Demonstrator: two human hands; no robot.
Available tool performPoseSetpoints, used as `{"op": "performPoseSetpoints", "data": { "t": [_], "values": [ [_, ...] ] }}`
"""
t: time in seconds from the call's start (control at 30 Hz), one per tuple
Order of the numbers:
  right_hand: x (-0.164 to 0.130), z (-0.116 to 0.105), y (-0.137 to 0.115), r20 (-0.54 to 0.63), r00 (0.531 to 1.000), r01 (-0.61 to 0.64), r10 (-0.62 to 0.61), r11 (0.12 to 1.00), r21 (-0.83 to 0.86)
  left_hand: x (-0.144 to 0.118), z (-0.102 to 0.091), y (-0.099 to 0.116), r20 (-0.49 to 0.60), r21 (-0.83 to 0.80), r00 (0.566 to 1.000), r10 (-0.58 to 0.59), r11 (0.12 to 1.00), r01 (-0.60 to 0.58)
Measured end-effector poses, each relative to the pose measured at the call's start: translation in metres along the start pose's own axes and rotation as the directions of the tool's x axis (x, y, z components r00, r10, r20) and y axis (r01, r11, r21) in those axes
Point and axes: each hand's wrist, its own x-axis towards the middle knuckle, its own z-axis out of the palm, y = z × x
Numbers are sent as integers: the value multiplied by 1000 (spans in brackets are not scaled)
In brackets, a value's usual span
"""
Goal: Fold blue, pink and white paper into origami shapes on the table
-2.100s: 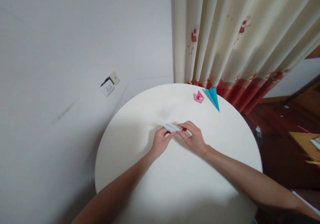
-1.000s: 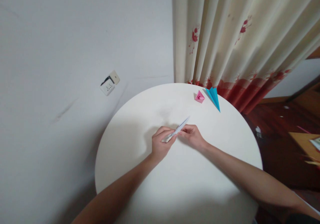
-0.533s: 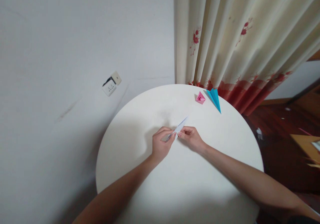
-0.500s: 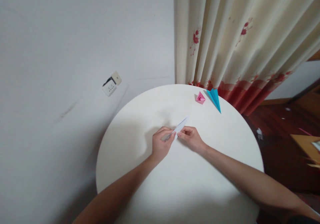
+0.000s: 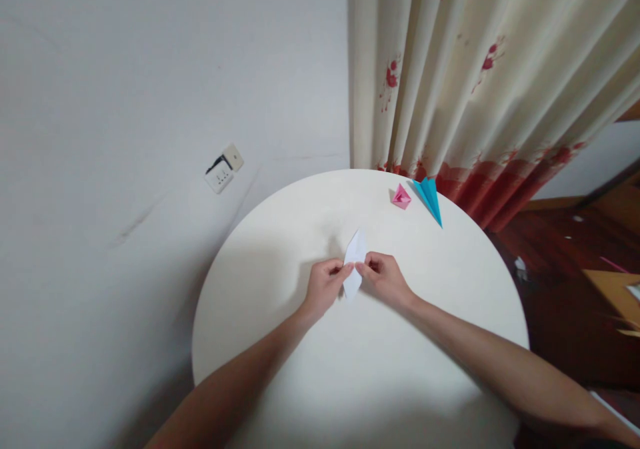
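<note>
A piece of folded white paper (image 5: 356,247), long and pointed at both ends, is held over the middle of the round white table (image 5: 280,235). My left hand (image 5: 324,285) pinches its left side, thumb on top and fingers underneath. From the right, my right hand (image 5: 385,277) pinches the opposite edge, its thumb close to the left thumb at the paper's middle. Parts of the fingers are hidden beneath the paper. Farther back on the table lie a small pink folded paper piece (image 5: 401,197) and a blue paper plane (image 5: 430,199).
A pale wall with a socket (image 5: 219,176) borders the table on the left. Behind it hangs a cream curtain (image 5: 450,69) with red flowers. To the right are a dark floor (image 5: 550,289) and a wooden surface (image 5: 607,295).
The white paper has turned from a slanted, edge-on position to nearly upright, showing its broad face. Both thumbs now press near its middle. The pink and blue papers have not moved.
</note>
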Motion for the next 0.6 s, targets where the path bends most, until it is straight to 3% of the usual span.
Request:
{"op": "performPoseSetpoints", "data": {
  "t": [0.3, 0.6],
  "values": [
    [2, -5, 1, 22, 1000, -8, 9, 999, -47, 0, 2, -4, 97, -148, 991, -94, 983, 108],
    [2, -4, 8, -12, 998, -67, 67, 998, 11, 0, 2, -2, 119, -216, 982, -144, 962, 167]
  ]
}}
